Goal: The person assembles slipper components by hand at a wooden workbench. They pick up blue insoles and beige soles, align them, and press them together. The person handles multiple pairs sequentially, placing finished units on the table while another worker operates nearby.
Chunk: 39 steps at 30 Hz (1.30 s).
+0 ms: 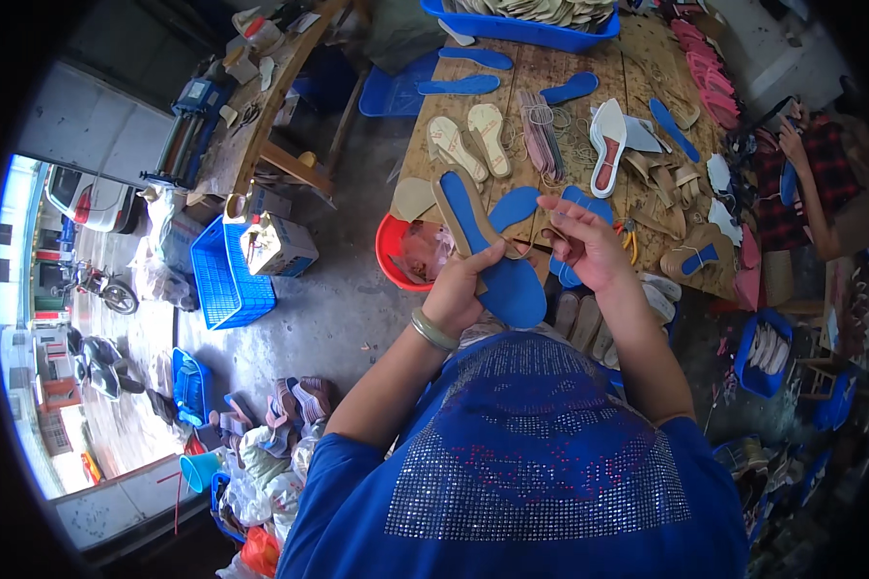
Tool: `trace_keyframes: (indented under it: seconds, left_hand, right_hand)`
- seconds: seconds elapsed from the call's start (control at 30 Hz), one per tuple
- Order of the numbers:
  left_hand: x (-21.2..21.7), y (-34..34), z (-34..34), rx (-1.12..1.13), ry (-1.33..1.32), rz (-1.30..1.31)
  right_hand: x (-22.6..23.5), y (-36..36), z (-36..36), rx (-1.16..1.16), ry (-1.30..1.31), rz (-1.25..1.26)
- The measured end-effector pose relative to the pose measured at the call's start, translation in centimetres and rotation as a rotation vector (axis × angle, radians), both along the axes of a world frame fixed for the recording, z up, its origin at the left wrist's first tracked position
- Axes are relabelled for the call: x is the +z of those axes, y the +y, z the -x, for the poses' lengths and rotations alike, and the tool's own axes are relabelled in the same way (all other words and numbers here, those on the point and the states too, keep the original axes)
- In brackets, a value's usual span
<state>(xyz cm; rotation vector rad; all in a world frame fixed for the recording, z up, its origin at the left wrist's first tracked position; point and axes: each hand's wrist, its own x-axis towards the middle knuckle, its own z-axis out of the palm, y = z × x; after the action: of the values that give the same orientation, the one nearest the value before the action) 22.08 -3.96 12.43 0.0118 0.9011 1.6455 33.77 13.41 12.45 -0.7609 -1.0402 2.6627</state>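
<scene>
My left hand [456, 292] is closed around blue insoles [512, 292] edged with tan board, held above the near edge of the table. Its thumb presses on the top of them. To the right, my right hand [589, 245] is raised with bent fingers. A thin pale string [523, 254] runs from the insoles toward those fingers; how they grip it is hard to make out. Just beyond the hands, another blue insole [514, 207] lies on the wooden table [410, 159]. Orange-handled pliers [630, 241] rest right of my right hand.
Cream insoles [488, 135], a tied bundle of strips [541, 135] and a white sole shape [608, 145] lie on the table. A red basin [389, 253] stands at its left corner. Blue crates [227, 280] sit on the floor. At the right, another person's arm [809, 188] is near pink pieces [710, 82].
</scene>
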Motion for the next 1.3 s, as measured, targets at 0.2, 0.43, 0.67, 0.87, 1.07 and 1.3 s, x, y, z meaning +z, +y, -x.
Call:
trace_keyframes:
  seconds: [0.2,0.43,0.67,0.87,1.07,1.3]
  left_hand:
    - [-0.3,-3.9,5.0,-0.013,0.033,-0.067]
    - [-1.6,-8.1,10.2,-0.114,0.193,-0.047]
    - [-2.1,-11.6,13.9,-0.122,0.262,-0.043]
    - [-1.6,-14.3,17.1,-0.164,0.353,0.011]
    - [-3.0,-15.4,18.5,-0.138,0.473,0.066]
    - [-4.6,-14.5,17.7,-0.235,0.561,0.12]
  right_hand:
    - [-1.3,-3.8,4.2,-0.114,0.011,-0.019]
    - [-1.5,-7.9,6.9,-0.197,-0.026,-0.02]
    - [-3.4,-11.5,10.1,-0.222,-0.027,0.006]
    - [-4.0,-13.9,12.4,-0.202,-0.066,-0.032]
    - [-5.0,-15.2,12.3,-0.212,-0.129,-0.094]
    - [-7.1,-15.2,9.9,-0.179,-0.273,-0.223]
